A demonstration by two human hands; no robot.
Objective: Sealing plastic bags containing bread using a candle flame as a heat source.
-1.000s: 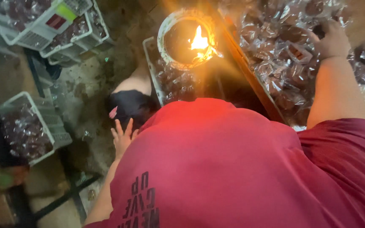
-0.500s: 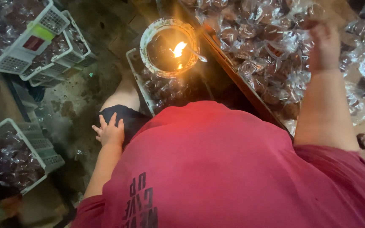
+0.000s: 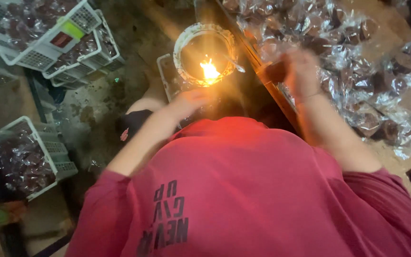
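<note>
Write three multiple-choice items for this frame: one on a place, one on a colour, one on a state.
1. Where is the right hand?
A. over the heap of clear-wrapped packets
B. inside a white crate
C. on the floor

2. What colour is the person's shirt?
A. blue
B. red
C. white

3. What state is the round bowl in?
A. covered by a lid
B. tipped on its side
C. holding a lit flame

Key: 1 A, the hand is at the packets' edge by the table rim; 2 B, the shirt shows red across the chest; 3 C, a bright flame burns inside the bowl, near the left hand.
</note>
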